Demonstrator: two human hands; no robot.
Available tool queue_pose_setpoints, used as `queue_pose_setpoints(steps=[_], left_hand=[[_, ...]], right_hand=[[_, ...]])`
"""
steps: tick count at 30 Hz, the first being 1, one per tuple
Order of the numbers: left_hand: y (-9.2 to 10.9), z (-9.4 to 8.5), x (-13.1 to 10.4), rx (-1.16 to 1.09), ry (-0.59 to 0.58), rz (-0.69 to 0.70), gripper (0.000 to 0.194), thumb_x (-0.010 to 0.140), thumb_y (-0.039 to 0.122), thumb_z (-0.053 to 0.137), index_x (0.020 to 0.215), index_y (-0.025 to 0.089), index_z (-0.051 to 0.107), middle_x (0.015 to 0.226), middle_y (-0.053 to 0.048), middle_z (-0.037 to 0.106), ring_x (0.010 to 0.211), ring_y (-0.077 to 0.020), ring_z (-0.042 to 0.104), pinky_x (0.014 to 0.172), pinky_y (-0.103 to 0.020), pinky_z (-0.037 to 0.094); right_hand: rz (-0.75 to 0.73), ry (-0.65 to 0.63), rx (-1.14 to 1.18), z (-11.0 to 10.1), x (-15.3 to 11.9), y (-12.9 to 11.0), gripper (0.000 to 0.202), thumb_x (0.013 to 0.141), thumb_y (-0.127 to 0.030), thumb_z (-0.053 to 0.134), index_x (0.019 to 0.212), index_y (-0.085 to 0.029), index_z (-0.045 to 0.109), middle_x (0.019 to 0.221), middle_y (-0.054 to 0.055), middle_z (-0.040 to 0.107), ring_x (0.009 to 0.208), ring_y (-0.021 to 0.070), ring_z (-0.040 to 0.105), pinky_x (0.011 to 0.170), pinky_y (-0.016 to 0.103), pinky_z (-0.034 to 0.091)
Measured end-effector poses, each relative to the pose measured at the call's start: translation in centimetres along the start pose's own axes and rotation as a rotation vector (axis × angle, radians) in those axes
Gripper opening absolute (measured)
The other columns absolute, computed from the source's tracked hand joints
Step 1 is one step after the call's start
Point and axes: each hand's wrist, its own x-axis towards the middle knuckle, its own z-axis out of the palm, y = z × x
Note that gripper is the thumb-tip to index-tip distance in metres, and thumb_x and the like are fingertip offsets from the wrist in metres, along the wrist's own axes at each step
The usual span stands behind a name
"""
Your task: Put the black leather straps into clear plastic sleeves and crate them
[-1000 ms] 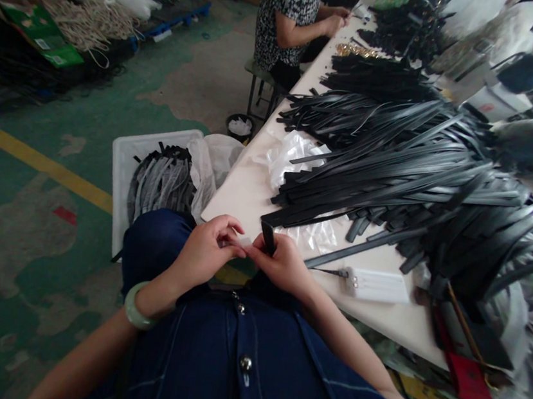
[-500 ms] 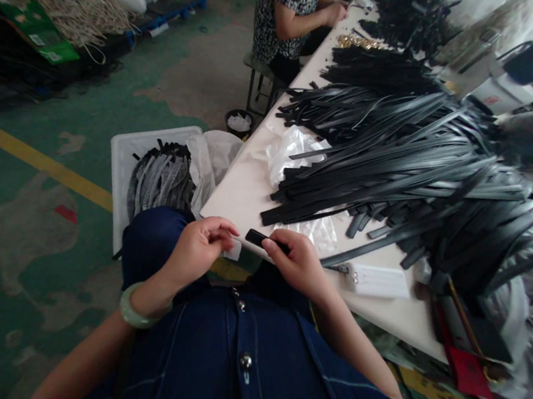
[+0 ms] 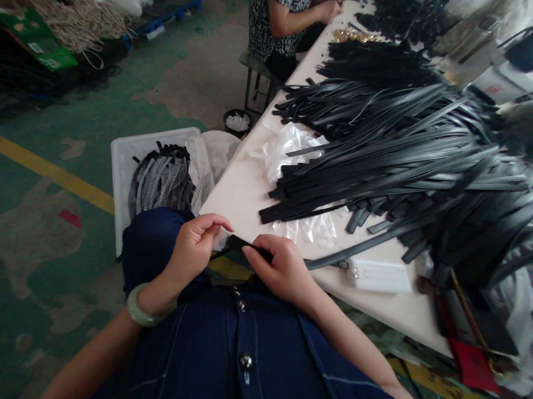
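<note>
My right hand (image 3: 282, 267) is closed around a flat black strap (image 3: 236, 243), whose end points left past the thumb. A longer dark length trails from behind this hand toward the strap pile on the table. Beside the strap's end, my left hand (image 3: 197, 241) pinches a small see-through plastic piece (image 3: 220, 240), thumb against index finger. The piece is partly hidden and its exact shape is unclear. Right of the hands lies a big heap of black straps (image 3: 372, 167), with loose clear plastic pieces (image 3: 309, 229) at its near edge.
A white bin (image 3: 120, 181) holding plastic-covered straps stands on the floor by my left knee. A white power bank (image 3: 378, 276) lies near the table's (image 3: 229, 205) front edge. Another person (image 3: 279, 16) sits farther along the table. A small black bucket (image 3: 237, 122) stands beneath.
My right hand has shifted slightly left with the strap, bringing its end closer to my left hand. The left fingers have turned a little, and the plastic piece now sits beside the strap's end.
</note>
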Motion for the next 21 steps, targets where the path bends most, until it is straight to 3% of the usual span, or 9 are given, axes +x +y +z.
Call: queue_pose_setpoints(steps=[6, 10, 14, 17, 21], left_hand=[[0.8, 0.1, -0.4, 0.045, -0.033, -0.007, 0.024, 0.088, 0.023, 0.047, 0.096, 0.019, 0.07, 0.085, -0.003, 0.071, 0.073, -0.0153, 0.062, 0.069, -0.026, 0.046], [1.5, 0.0, -0.7, 0.03, -0.171, -0.034, 0.033, 0.088, 0.027, 0.054, 0.119, 0.018, 0.061, 0.082, -0.002, 0.072, 0.076, -0.0164, 0.066, 0.075, -0.026, 0.048], [1.6, -0.4, -0.7, 0.022, -0.412, -0.104, 0.038, 0.078, 0.017, 0.062, 0.116, 0.018, 0.062, 0.08, -0.001, 0.074, 0.076, -0.0172, 0.068, 0.073, -0.026, 0.048], [1.2, -1.2, -0.7, 0.091, -0.465, -0.127, 0.038, 0.075, 0.015, 0.064, 0.113, 0.018, 0.063, 0.077, 0.0, 0.074, 0.073, -0.0177, 0.068, 0.07, -0.026, 0.048], [0.9, -2.0, -0.5, 0.152, -0.479, -0.155, 0.038, 0.078, 0.021, 0.063, 0.116, 0.019, 0.062, 0.079, -0.002, 0.075, 0.074, -0.0195, 0.07, 0.069, -0.027, 0.048]], right_hand=[[0.068, -0.063, 0.014, 0.8, 0.5, 0.1, 0.03, 0.088, -0.029, 0.054, 0.06, -0.016, 0.053, 0.054, -0.003, 0.045, 0.053, 0.0093, 0.04, 0.052, 0.024, 0.024], [0.091, -0.142, -0.065, 0.7, 1.0, 0.7, 0.03, 0.089, -0.029, 0.054, 0.062, -0.016, 0.056, 0.055, -0.002, 0.048, 0.053, 0.0098, 0.041, 0.052, 0.024, 0.024], [-0.068, -0.321, -0.179, -0.5, 0.9, 1.1, 0.011, 0.086, -0.021, 0.056, 0.083, -0.015, 0.065, 0.074, 0.004, 0.064, 0.065, 0.0136, 0.052, 0.058, 0.024, 0.031], [-0.159, -0.47, -0.211, -2.3, 0.7, 2.1, 0.024, 0.084, -0.021, 0.06, 0.107, -0.015, 0.063, 0.095, 0.008, 0.069, 0.08, 0.0176, 0.06, 0.067, 0.025, 0.037], [-0.057, -0.463, -0.371, -3.4, 0.9, 3.2, 0.016, 0.091, -0.026, 0.057, 0.094, -0.015, 0.067, 0.085, 0.009, 0.07, 0.077, 0.0194, 0.062, 0.065, 0.026, 0.036]])
